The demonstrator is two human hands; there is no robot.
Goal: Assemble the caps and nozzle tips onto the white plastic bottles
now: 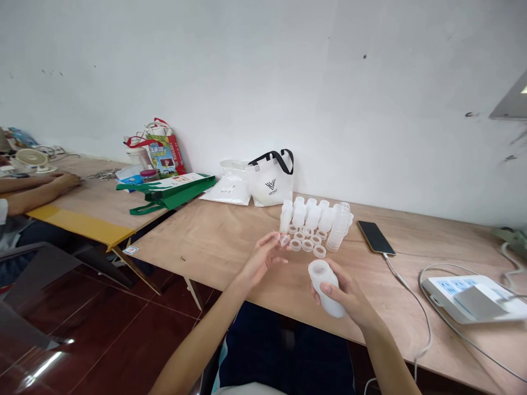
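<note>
Right hand (349,292) wrapped around frosted, open-mouthed bottle (319,283), tilted. Left hand (261,259) pinching clear plastic ring (285,240) beside loose rings (307,250) on tabletop (230,241); more bottles (313,215) behind.

The wooden worktop (197,241) bears bottles (326,218) and rings (319,255) towards twelve o'clock, a phone (375,237) at two, white bags (269,192) near ten.

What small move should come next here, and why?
Probably bring the left hand over and try its translucent ring on the top of the white bottle. The right hand holds that bottle with its open top tilted up, the left hand appears to pinch the ring, and the two pieces are apart, so trying the fit seems sensible.
</note>
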